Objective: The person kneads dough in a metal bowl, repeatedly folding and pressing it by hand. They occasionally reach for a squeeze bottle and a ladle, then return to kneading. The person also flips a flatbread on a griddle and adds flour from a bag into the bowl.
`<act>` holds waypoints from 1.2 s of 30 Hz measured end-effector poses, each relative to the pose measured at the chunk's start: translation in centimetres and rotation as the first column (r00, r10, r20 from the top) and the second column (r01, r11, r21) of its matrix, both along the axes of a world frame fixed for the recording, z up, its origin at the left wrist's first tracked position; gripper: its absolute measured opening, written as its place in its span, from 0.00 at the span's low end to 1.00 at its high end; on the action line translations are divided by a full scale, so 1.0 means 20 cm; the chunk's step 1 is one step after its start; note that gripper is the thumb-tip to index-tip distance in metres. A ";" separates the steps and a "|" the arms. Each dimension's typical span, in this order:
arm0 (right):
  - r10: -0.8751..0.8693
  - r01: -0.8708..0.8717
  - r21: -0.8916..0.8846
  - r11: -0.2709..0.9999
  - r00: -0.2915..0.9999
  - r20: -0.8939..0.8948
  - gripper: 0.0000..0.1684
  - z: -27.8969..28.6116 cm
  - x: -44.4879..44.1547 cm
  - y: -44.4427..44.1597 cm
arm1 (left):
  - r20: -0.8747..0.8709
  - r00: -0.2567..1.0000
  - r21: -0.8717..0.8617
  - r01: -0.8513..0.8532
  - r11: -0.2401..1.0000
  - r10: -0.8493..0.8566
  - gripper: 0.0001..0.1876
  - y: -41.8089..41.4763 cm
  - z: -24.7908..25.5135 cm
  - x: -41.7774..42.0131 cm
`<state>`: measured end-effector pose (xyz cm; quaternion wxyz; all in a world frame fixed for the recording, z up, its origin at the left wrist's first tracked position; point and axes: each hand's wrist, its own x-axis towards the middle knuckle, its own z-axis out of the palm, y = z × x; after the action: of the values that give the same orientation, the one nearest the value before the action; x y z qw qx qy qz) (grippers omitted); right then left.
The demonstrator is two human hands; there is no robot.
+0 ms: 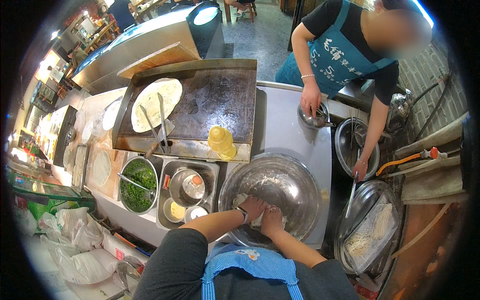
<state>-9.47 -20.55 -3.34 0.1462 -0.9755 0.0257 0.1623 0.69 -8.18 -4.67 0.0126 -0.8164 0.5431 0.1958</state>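
Both my hands are inside a large steel mixing bowl (294, 180) in front of me. My left hand (253, 208), with a band at its wrist, presses on a lump of pale dough (256, 225). Close beside it, my right hand (273, 220) grips the dough too, fingers curled over it. The hands cover much of the lump. Floury residue sticks to the bowl's inner wall.
Left of the bowl stand a steel tray (212, 176) of small containers and a bowl of chopped greens (137, 183). Beyond lies a griddle (213, 97) with a flatbread (161, 103), tongs (162, 116) and yellow squeeze bottle (220, 140). A co-worker (333, 56) handles a metal pot (313, 118) and utensil (351, 195) at right.
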 end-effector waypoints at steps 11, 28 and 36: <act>-0.010 0.085 0.415 0.906 0.984 -0.179 0.50 0.26 0.43 -0.43 | -0.142 0.831 -0.537 -0.521 0.664 0.537 0.24 0.12 0.49 0.21; -0.431 0.456 -0.118 0.882 0.883 0.187 0.48 0.26 0.32 -0.45 | -0.422 0.537 -0.542 -0.795 0.271 0.731 0.41 0.39 0.34 -0.03; 0.125 -0.120 -0.047 0.992 0.984 0.126 0.33 0.02 0.59 -0.19 | -0.436 0.530 -0.526 -0.806 0.272 0.727 0.43 0.34 0.33 -0.02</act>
<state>2.38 -24.30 -2.98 0.1181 -0.9864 -0.0406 0.1071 0.34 -1.29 1.94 -0.4104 -0.9051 0.1107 0.0088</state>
